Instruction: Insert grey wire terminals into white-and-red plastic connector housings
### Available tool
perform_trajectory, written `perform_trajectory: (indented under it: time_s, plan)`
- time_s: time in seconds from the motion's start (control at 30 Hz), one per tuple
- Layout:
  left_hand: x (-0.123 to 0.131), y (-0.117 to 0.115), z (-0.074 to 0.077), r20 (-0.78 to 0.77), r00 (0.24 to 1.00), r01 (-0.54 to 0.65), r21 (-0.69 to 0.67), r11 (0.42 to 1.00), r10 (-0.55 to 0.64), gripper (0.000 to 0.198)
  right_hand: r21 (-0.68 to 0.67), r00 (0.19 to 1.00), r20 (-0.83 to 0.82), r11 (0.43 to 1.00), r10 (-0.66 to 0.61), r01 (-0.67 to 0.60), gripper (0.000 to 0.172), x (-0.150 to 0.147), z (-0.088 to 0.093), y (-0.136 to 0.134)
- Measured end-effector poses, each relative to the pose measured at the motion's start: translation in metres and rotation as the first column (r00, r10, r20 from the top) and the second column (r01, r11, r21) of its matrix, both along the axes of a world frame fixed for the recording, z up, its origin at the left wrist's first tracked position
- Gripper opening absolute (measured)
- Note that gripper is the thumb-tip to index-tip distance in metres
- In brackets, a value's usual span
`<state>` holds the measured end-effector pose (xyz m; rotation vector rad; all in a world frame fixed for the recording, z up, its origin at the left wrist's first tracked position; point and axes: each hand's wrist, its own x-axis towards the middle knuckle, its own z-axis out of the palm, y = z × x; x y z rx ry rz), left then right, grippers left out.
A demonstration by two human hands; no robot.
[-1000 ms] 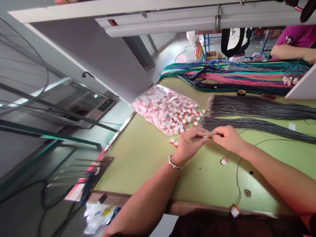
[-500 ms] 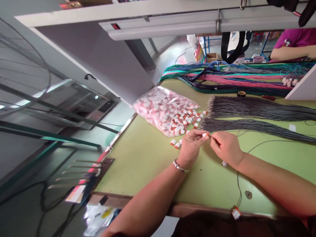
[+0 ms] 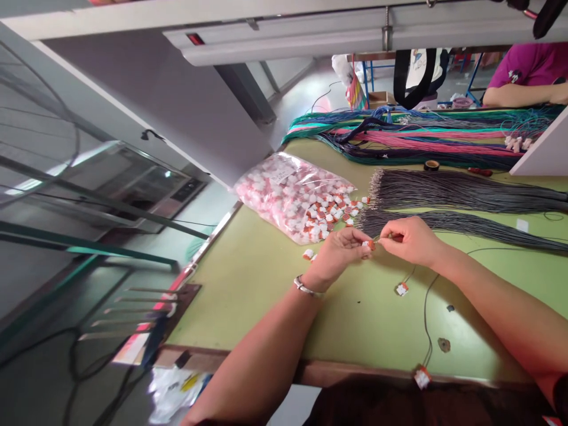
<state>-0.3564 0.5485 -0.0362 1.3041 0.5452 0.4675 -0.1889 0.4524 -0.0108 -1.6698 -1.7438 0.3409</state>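
Note:
Between the thumb and fingers of my left hand [image 3: 339, 253] is a small white and orange connector housing [image 3: 368, 244]. My right hand [image 3: 410, 239] pinches a thin dark wire [image 3: 376, 239] right beside the connector; whether its tip is inside cannot be made out. Below my right hand, another connector [image 3: 402, 289] on a wire lies on the green tabletop [image 3: 266, 296]. One more wired connector [image 3: 422, 377] rests at the table's front edge. Just beyond my hands are loose connectors [image 3: 328, 216] and the tips of a grey wire bundle [image 3: 417, 223].
A clear plastic bag [image 3: 284, 189] of connectors lies behind my left hand. A second grey wire bundle [image 3: 444, 190], a tape roll [image 3: 431, 165] and coloured wires [image 3: 421, 139] lie farther back. Metal prongs [image 3: 133, 310] stick out at the left edge. A person [image 3: 523, 77] sits across.
My right hand has turned and lifted slightly, drawing a little away from the connector, and the wire shows between my hands. The connector below it is now uncovered. The view has shifted slightly.

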Motion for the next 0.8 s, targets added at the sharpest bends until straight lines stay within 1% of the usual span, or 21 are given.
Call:
perform_trajectory:
  time_s: [0.03, 0.1, 0.2, 0.27, 0.33, 0.4, 0.43, 0.5, 0.57, 0.6, 0.67, 0.73, 0.8]
  plan:
    - [0.001, 0.000, -0.001, 0.015, 1.000, -0.024, 0.001, 1.000, 0.024, 0.029, 0.020, 0.999, 0.034, 1.000, 0.001, -0.002, 0.013, -0.001, -0.001, -0.001]
    - [0.003, -0.005, -0.001, 0.052, 0.992, -0.114, 0.008, 0.993, 0.114, 0.030, 0.074, 0.989, 0.144, 0.997, -0.028, 0.017, 0.015, -0.007, -0.005, -0.003]
    - [0.008, -0.016, 0.000, 0.093, 0.958, -0.276, 0.025, 0.961, 0.272, 0.031, 0.213, 0.940, 0.302, 0.973, -0.157, 0.094, 0.021, -0.023, -0.015, -0.009]
    - [0.010, -0.023, 0.001, 0.108, 0.936, -0.341, 0.041, 0.939, 0.336, 0.030, 0.294, 0.917, 0.332, 0.948, -0.222, 0.123, 0.025, -0.032, -0.021, -0.012]
    - [0.011, -0.025, 0.001, 0.119, 0.927, -0.363, 0.055, 0.930, 0.355, 0.030, 0.330, 0.921, 0.304, 0.934, -0.243, 0.138, 0.028, -0.038, -0.025, -0.014]
    - [0.010, -0.024, -0.001, 0.134, 0.929, -0.355, 0.067, 0.933, 0.344, 0.029, 0.314, 0.945, 0.236, 0.938, -0.228, 0.148, 0.028, -0.037, -0.025, -0.014]
    - [0.010, -0.022, -0.001, 0.143, 0.933, -0.343, 0.075, 0.936, 0.330, 0.028, 0.282, 0.957, 0.190, 0.946, -0.217, 0.159, 0.026, -0.035, -0.024, -0.013]
    - [0.009, -0.019, -0.002, 0.149, 0.945, -0.305, 0.091, 0.948, 0.290, 0.027, 0.175, 0.972, 0.101, 0.966, -0.211, 0.191, 0.021, -0.029, -0.019, -0.012]
    - [0.009, -0.017, -0.003, 0.127, 0.961, -0.259, 0.100, 0.961, 0.245, 0.028, 0.081, 0.975, 0.086, 0.977, -0.205, 0.198, 0.017, -0.023, -0.014, -0.011]
    - [0.009, -0.016, -0.002, 0.105, 0.968, -0.238, 0.111, 0.965, 0.227, 0.029, 0.061, 0.974, 0.118, 0.980, -0.193, 0.187, 0.016, -0.019, -0.011, -0.011]
    - [0.008, -0.016, -0.001, 0.053, 0.979, -0.203, 0.149, 0.968, 0.197, 0.031, 0.071, 0.959, 0.233, 0.987, -0.158, 0.145, 0.019, -0.014, -0.008, -0.010]
    - [0.006, -0.014, 0.001, 0.001, 0.988, -0.149, 0.183, 0.972, 0.151, 0.028, 0.091, 0.927, 0.355, 0.992, -0.117, 0.090, 0.024, -0.010, -0.007, -0.008]
    - [0.003, -0.011, 0.002, -0.048, 0.995, -0.080, 0.190, 0.978, 0.091, 0.027, 0.096, 0.895, 0.438, 0.994, -0.083, 0.045, 0.028, -0.007, -0.007, -0.007]
